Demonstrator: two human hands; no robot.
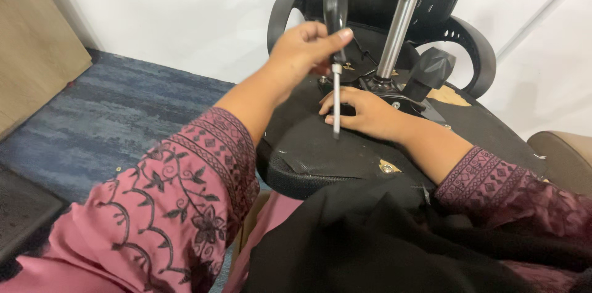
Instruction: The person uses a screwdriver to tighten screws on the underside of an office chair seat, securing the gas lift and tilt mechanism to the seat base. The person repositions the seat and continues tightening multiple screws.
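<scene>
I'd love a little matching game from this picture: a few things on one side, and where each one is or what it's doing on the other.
Things:
1. left hand
2. right hand
3. gas cylinder
4. carpet

States:
A. flat on the upturned seat
B. blue, on the floor
C. grips the screwdriver
D. silver, sticking up from the seat

Pairs: 1-C, 2-A, 3-D, 4-B
</scene>
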